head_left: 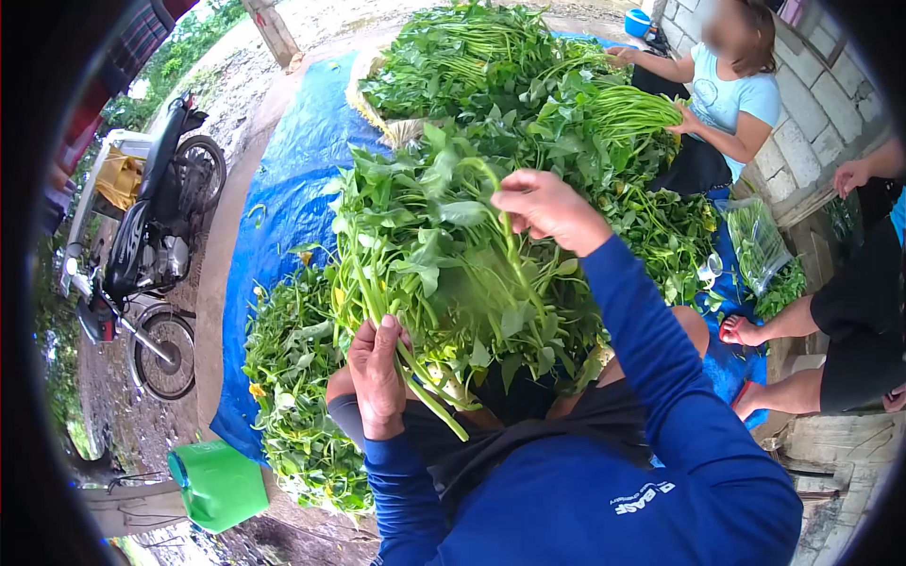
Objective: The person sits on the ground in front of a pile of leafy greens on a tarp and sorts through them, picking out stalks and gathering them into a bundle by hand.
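Observation:
My left hand (379, 370) is closed around a few long green stems (429, 401), whose cut ends stick out toward my lap. Higher up and to the right, my right hand (547, 208) pinches a single leafy green stem (510, 250) between thumb and fingers. Some leaves near that stem are smeared by motion. Beneath and beyond both hands lies a big heap of leafy green vegetables (396, 217), which reaches back to a pile of bundled stems (491, 47).
A blue tarp (293, 160) lies under the greens. Across the heap a seated co-worker (727, 104) holds a bunch of stems (623, 113). Another person's legs (802, 321) are at right, near a clear plastic bag (755, 245). A motorcycle (151, 226) and a green container (222, 486) stand left.

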Demonstrator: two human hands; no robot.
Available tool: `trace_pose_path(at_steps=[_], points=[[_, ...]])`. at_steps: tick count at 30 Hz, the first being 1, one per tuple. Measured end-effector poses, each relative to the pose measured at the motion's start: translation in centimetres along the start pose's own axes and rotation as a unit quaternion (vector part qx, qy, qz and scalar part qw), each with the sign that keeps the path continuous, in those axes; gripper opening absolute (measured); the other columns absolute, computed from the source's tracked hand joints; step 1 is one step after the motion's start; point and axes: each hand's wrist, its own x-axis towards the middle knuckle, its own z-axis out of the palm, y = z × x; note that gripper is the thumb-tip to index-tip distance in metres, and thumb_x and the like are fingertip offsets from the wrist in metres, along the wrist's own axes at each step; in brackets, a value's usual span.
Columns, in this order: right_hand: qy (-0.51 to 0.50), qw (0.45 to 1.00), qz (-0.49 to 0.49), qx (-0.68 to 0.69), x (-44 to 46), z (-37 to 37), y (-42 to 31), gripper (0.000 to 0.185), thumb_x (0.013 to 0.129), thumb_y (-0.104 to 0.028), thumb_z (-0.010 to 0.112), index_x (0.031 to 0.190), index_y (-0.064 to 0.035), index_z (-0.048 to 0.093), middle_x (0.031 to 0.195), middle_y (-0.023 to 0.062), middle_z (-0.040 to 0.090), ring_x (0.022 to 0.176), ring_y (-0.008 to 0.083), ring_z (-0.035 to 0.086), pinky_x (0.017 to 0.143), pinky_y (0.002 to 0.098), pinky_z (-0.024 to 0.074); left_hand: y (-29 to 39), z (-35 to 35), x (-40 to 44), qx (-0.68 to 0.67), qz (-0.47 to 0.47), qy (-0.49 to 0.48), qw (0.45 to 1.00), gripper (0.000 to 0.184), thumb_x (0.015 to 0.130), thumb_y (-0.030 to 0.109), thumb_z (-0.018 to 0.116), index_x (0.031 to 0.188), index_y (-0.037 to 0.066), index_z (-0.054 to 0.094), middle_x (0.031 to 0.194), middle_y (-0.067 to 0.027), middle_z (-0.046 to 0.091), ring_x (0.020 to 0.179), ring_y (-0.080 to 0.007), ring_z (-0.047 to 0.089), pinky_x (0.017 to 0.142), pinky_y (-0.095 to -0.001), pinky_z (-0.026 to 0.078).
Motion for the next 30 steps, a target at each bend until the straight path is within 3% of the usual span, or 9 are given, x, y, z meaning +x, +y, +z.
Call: trace_pose_path(at_steps=[1, 2, 5, 9, 16, 19, 23, 26, 30], points=[[-0.026, 1.000, 0.013, 0.007, -1.2, -0.6, -1.7, 0.031, 0.102, -0.029, 0.074, 0.123, -0.0068, 0.065, 0.083, 0.0038, 0.072, 0.062, 0.0053, 0.062, 0.050, 0.0231, 0.0446, -0.1, 0.0, 0.2, -0.011, -0.001, 0.009, 1.000, 0.020, 0.106, 0.025, 0.073, 0.103, 0.005, 0.072, 0.085, 0.0013, 0.066, 0.075, -0.0069, 0.058, 0.071, -0.0230, 0.046], [-0.029, 0.999, 0.003, -0.015, -2.4, -0.8, -2.8, 0.028, 0.104, -0.029, 0.072, 0.123, -0.0085, 0.064, 0.090, 0.0003, 0.072, 0.070, 0.0044, 0.064, 0.052, 0.0185, 0.0442, -0.2, 0.0, 0.4, -0.014, -0.002, 0.008, 1.000, 0.020, 0.106, 0.025, 0.073, 0.103, 0.006, 0.071, 0.085, 0.0011, 0.066, 0.076, -0.0070, 0.058, 0.071, -0.0231, 0.045], [-0.045, 0.995, -0.085, 0.001, -5.4, -1.1, -4.2, 0.036, 0.104, -0.030, 0.073, 0.129, -0.0068, 0.064, 0.098, 0.0009, 0.072, 0.084, 0.0059, 0.065, 0.061, 0.0223, 0.0517, 0.0, -0.1, 0.7, -0.026, 0.004, -0.005, 1.000, 0.018, 0.106, 0.024, 0.073, 0.103, 0.006, 0.071, 0.087, 0.0005, 0.067, 0.076, -0.0074, 0.059, 0.072, -0.0237, 0.046], [-0.037, 0.991, -0.111, 0.068, -7.8, -0.1, -5.2, 0.041, 0.101, -0.024, 0.078, 0.134, -0.0053, 0.062, 0.097, 0.0039, 0.072, 0.076, 0.0076, 0.066, 0.059, 0.0232, 0.0545, -0.2, 0.6, 1.3, -0.035, 0.024, -0.014, 0.999, 0.018, 0.106, 0.024, 0.073, 0.102, 0.006, 0.071, 0.088, 0.0005, 0.067, 0.079, -0.0079, 0.059, 0.075, -0.0252, 0.047], [0.087, 0.980, -0.178, -0.028, -7.4, 0.6, -2.3, 0.042, 0.099, -0.019, 0.079, 0.134, -0.0035, 0.063, 0.093, 0.0047, 0.073, 0.075, 0.0090, 0.069, 0.058, 0.0265, 0.0560, -0.8, 1.5, 1.1, 0.003, 0.066, -0.059, 0.996, 0.019, 0.107, 0.025, 0.072, 0.111, 0.006, 0.074, 0.092, 0.0006, 0.070, 0.080, -0.0081, 0.060, 0.075, -0.0240, 0.048], [0.167, 0.933, -0.268, -0.171, -6.7, 1.5, -0.9, 0.039, 0.099, -0.018, 0.079, 0.132, -0.0030, 0.065, 0.092, 0.0048, 0.072, 0.071, 0.0081, 0.067, 0.058, 0.0263, 0.0560, -0.7, 1.7, 1.0, 0.032, 0.066, -0.071, 0.995, 0.021, 0.106, 0.028, 0.072, 0.112, 0.007, 0.075, 0.090, 0.0016, 0.069, 0.081, -0.0085, 0.060, 0.075, -0.0242, 0.047], [0.005, 0.991, -0.128, 0.044, -7.9, 4.9, -1.9, 0.044, 0.099, -0.018, 0.079, 0.135, 0.0032, 0.064, 0.092, 0.0064, 0.071, 0.071, 0.0115, 0.068, 0.059, 0.0274, 0.0589, -0.1, 3.6, 1.1, 0.082, 0.050, -0.112, 0.989, 0.028, 0.106, 0.033, 0.072, 0.114, 0.006, 0.074, 0.095, 0.0014, 0.071, 0.084, -0.0083, 0.060, 0.076, -0.0261, 0.048], [-0.016, 0.991, -0.044, 0.123, -6.0, 7.4, -0.1, 0.046, 0.098, -0.017, 0.079, 0.135, 0.0058, 0.063, 0.092, 0.0066, 0.071, 0.072, 0.0141, 0.070, 0.061, 0.0297, 0.0615, -1.4, 4.8, 2.1, 0.087, 0.055, -0.163, 0.981, 0.031, 0.109, 0.034, 0.068, 0.117, 0.005, 0.074, 0.103, 0.0014, 0.073, 0.089, -0.0086, 0.061, 0.079, -0.0289, 0.049], [-0.031, 0.989, 0.026, 0.144, -4.7, 7.9, 2.1, 0.047, 0.099, -0.018, 0.077, 0.139, 0.0029, 0.062, 0.109, 0.0095, 0.075, 0.085, 0.0177, 0.076, 0.075, 0.0350, 0.0663, -3.0, 3.9, 2.9, 0.101, -0.024, -0.145, 0.984, 0.039, 0.113, 0.039, 0.058, 0.123, 0.003, 0.072, 0.106, 0.0006, 0.073, 0.086, -0.0073, 0.060, 0.078, -0.0248, 0.049]])
